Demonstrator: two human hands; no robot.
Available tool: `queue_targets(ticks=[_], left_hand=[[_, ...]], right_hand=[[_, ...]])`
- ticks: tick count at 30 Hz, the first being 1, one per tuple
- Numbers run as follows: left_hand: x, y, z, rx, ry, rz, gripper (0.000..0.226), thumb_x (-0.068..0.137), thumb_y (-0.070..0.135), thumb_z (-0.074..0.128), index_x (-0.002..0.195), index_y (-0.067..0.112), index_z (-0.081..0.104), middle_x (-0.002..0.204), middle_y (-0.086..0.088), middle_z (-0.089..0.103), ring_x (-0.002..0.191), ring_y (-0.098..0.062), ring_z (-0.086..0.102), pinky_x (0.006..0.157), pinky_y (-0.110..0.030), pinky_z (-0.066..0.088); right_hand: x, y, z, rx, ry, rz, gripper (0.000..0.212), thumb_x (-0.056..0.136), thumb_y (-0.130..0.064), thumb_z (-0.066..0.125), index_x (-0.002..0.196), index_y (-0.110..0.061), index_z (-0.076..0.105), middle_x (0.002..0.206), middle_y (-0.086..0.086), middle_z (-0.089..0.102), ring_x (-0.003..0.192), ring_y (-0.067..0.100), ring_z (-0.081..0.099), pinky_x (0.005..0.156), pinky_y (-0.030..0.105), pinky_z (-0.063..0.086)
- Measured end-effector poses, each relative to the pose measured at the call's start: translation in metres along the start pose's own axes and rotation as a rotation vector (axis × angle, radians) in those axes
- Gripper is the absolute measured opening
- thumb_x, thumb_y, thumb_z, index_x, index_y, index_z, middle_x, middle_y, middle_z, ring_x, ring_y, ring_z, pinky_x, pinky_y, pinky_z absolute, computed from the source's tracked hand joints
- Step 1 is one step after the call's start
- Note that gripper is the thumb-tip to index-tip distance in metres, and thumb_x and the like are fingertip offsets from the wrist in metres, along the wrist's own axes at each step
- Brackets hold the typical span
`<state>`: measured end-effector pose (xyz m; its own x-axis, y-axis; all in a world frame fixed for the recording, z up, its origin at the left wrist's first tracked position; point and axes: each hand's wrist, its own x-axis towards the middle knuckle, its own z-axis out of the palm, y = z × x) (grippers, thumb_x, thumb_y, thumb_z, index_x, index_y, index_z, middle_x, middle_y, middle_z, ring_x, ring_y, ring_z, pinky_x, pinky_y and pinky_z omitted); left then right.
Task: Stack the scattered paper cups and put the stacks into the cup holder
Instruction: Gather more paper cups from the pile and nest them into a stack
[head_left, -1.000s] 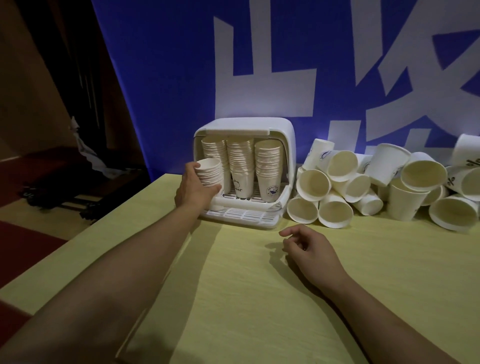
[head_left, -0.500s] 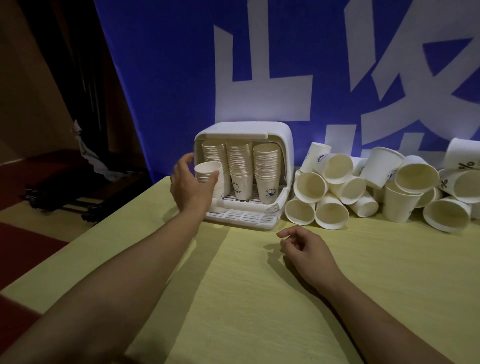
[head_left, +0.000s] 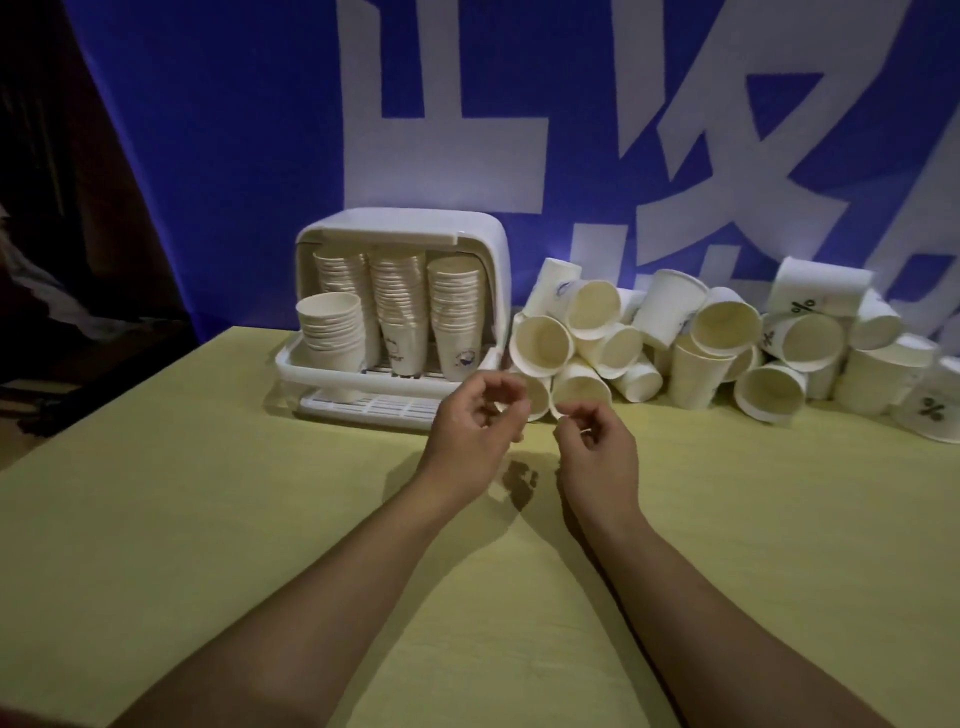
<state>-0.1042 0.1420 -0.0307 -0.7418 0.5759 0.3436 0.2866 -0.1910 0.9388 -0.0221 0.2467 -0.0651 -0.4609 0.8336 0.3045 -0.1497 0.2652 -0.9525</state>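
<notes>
Moved: our left hand (head_left: 475, 426) let go; the short stack (head_left: 332, 332) now stands in the cup holder (head_left: 496, 249).
Fingers: both hands, right hand (head_left: 597, 441) too, loosely curled, holding nothing.
Loose cups (head_left: 727, 343): at 3 o'clock of the holder.

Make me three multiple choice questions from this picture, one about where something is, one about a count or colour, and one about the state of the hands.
1. Where does the pile of loose paper cups lie relative to the cup holder?
A. to its right
B. to its left
C. on top of it

2. How many cup stacks stand in the cup holder?
A. two
B. four
C. six

3. What do the left hand and right hand hold?
A. one cup each
B. a stack together
C. nothing

Answers: 1 A, the pile lies right of the holder. 2 B, three tall stacks and a short stack in front. 3 C, both hands' fingers curl around nothing.
</notes>
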Motion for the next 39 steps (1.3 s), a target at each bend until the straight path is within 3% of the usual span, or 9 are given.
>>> queue_targets(ticks=[4,7,12,15,19,26,30,34,39], left_hand=[[-0.011,-0.027,-0.008,0.197,-0.187,-0.058,0.028,0.092,0.017,0.069,0.100,0.044,0.065,0.088,0.015,0.066,0.061,-0.010,0.052,0.057,-0.028,0.045],[-0.003,-0.030,-0.014,0.253,-0.123,-0.020,0.026,0.091,0.019,0.069,0.099,0.043,0.066,0.087,0.021,0.065,0.057,-0.008,0.052,0.060,-0.028,0.047],[0.003,-0.033,-0.017,0.321,-0.013,0.075,0.023,0.090,0.019,0.068,0.099,0.040,0.064,0.086,0.018,0.067,0.057,-0.009,0.056,0.062,-0.029,0.052],[0.000,-0.027,-0.017,0.316,0.003,0.125,0.033,0.091,0.019,0.067,0.113,0.041,0.057,0.088,0.014,0.067,0.057,-0.009,0.057,0.060,-0.029,0.052],[-0.001,-0.022,-0.017,0.325,0.000,0.126,0.037,0.092,0.019,0.067,0.121,0.039,0.054,0.088,0.016,0.065,0.057,-0.007,0.056,0.059,-0.031,0.052],[-0.001,-0.021,-0.016,0.316,0.030,0.129,0.047,0.089,0.019,0.070,0.124,0.042,0.049,0.100,0.021,0.062,0.066,-0.006,0.057,0.065,-0.032,0.054],[-0.003,-0.025,-0.014,0.379,-0.007,0.130,0.073,0.083,0.025,0.078,0.137,0.050,0.034,0.123,0.023,0.052,0.097,-0.008,0.056,0.082,-0.043,0.057],[-0.014,-0.021,-0.010,0.416,-0.149,0.144,0.095,0.077,0.033,0.084,0.142,0.058,0.020,0.143,0.019,0.042,0.123,-0.009,0.047,0.099,-0.046,0.051],[-0.026,-0.009,-0.005,0.427,-0.299,0.132,0.095,0.075,0.046,0.083,0.139,0.066,0.016,0.144,0.017,0.041,0.117,-0.008,0.055,0.092,-0.033,0.053]], right_hand=[[0.014,-0.006,-0.016,-0.114,0.146,-0.102,0.013,0.092,-0.014,0.060,0.101,-0.022,0.064,0.091,-0.009,0.066,0.069,0.004,0.053,0.069,0.025,0.046],[0.023,-0.005,-0.018,-0.391,0.102,-0.219,0.035,0.090,-0.015,0.065,0.121,-0.029,0.056,0.115,-0.007,0.058,0.098,0.007,0.055,0.085,0.027,0.047],[0.058,-0.024,-0.007,-1.111,-0.151,-0.428,0.088,0.085,-0.023,0.074,0.153,-0.040,0.021,0.164,-0.004,0.015,0.148,0.032,0.014,0.117,0.052,0.021],[0.083,-0.040,-0.002,-1.322,-0.282,-0.560,0.099,0.085,-0.026,0.074,0.156,-0.040,0.006,0.167,-0.005,0.003,0.152,0.035,-0.003,0.119,0.059,0.011],[0.107,-0.050,0.003,-1.399,-0.411,-0.602,0.103,0.084,-0.033,0.077,0.156,-0.040,0.005,0.165,-0.002,0.018,0.153,0.035,0.000,0.118,0.063,0.010],[0.086,-0.052,-0.003,-0.951,-0.230,-0.495,0.097,0.077,-0.040,0.084,0.153,-0.038,0.025,0.153,-0.003,0.039,0.143,0.024,0.025,0.117,0.052,0.021],[0.051,-0.046,-0.017,-0.559,-0.118,-0.367,0.083,0.075,-0.047,0.081,0.145,-0.036,0.038,0.141,-0.013,0.046,0.131,0.012,0.040,0.111,0.044,0.039],[0.014,-0.032,-0.032,-0.329,-0.106,-0.189,0.077,0.069,-0.063,0.074,0.136,-0.035,0.047,0.134,-0.015,0.051,0.123,0.010,0.051,0.103,0.043,0.050],[-0.008,-0.018,-0.037,-0.175,-0.306,0.011,0.068,0.069,-0.058,0.075,0.129,-0.032,0.059,0.121,-0.006,0.065,0.109,0.016,0.066,0.083,0.035,0.061]])
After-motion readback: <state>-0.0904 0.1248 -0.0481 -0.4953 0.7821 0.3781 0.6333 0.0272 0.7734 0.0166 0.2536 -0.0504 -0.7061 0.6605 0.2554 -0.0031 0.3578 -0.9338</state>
